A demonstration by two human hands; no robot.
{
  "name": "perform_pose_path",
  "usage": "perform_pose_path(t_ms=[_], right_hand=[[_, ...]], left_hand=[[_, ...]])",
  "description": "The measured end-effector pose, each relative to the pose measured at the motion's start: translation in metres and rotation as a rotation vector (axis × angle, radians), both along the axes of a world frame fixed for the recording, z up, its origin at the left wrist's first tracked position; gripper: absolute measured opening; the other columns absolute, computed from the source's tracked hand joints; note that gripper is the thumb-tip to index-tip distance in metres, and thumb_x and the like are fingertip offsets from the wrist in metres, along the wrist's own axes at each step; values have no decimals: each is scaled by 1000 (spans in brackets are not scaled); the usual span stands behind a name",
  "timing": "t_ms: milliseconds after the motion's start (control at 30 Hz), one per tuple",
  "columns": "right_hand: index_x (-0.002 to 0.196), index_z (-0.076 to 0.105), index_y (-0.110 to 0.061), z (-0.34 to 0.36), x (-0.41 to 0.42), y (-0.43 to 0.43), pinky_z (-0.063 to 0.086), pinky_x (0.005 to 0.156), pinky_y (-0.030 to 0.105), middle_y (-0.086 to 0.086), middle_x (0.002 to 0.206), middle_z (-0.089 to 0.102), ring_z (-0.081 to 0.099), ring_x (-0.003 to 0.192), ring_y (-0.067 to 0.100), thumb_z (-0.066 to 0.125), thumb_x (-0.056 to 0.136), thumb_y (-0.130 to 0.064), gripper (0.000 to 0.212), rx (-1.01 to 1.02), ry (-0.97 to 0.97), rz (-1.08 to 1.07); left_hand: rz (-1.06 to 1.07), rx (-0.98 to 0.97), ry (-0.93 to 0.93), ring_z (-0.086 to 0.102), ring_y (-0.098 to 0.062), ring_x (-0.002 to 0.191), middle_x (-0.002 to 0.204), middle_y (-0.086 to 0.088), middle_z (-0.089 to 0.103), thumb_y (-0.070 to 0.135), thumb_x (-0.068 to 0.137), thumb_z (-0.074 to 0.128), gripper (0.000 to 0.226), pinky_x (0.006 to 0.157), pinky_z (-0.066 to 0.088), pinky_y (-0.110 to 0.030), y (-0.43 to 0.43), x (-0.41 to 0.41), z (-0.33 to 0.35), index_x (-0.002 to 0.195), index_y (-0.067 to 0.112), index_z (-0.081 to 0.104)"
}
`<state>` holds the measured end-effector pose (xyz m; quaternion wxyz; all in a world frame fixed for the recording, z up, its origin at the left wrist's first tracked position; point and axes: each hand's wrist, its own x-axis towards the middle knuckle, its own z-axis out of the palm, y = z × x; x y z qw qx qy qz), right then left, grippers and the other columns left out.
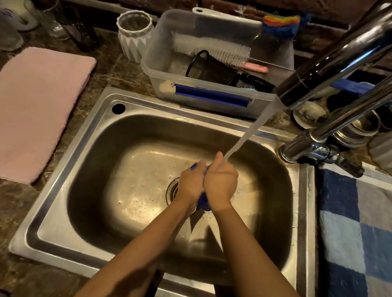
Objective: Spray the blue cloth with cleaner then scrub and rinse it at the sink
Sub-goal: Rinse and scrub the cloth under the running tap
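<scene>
Clutching the blue cloth (204, 202), left hand (191, 184) and right hand (221, 183) curled round it, we catch water (248, 130) from two o'clock.

Glossy steel sink (50, 227), chrome faucet (345, 49)

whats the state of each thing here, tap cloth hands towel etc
faucet: on, water streaming down onto the hands
blue cloth: bunched up, squeezed between both hands
left hand: grips the blue cloth
right hand: grips the blue cloth
pink towel: folded, flat on counter
mesh cup: tipped over in the plastic bin
</scene>
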<state>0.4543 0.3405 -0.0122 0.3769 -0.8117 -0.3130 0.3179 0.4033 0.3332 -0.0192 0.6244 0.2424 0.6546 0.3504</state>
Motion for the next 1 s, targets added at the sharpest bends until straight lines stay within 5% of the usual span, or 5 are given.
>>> perform_pose_path(t_ms=[167,300,533,767,1000], right_hand=[[57,50,-19,-17,16,14,49,75,42,3,63,54,56,70,23,43,95,-35,42,-69,328,-91],[64,56,-15,-27,31,12,49,64,31,3,64,57,56,65,19,48,94,-25,33,-47,599,-110],[90,70,-31,-25,77,-12,55,75,42,5,99,70,66,90,26,45,93,-22,27,-46,746,296],[122,49,-31,2,94,-27,53,87,33,0,114,66,63,105,21,65,74,-5,56,-235,743,867],[117,44,-39,15,81,-30,53,71,18,-10,109,62,63,98,4,68,76,-5,58,-89,646,791]], left_hand=[[-28,-50,107,57,-17,67,77,-8,60,42,93,44,36,61,46,-27,5,6,4,92,10,59],[-101,8,107,61,-19,73,88,-11,63,46,94,39,43,62,48,-26,-1,2,7,104,8,58],[-134,131,-147,68,-12,75,86,0,70,38,91,50,18,61,55,-21,-12,-17,8,94,24,62],[-331,359,165,58,-6,88,98,7,59,30,91,53,16,76,47,-21,-10,-14,8,106,26,52],[-404,659,643,42,-7,88,93,9,47,33,92,48,16,81,37,-25,-1,-8,18,95,21,58]])
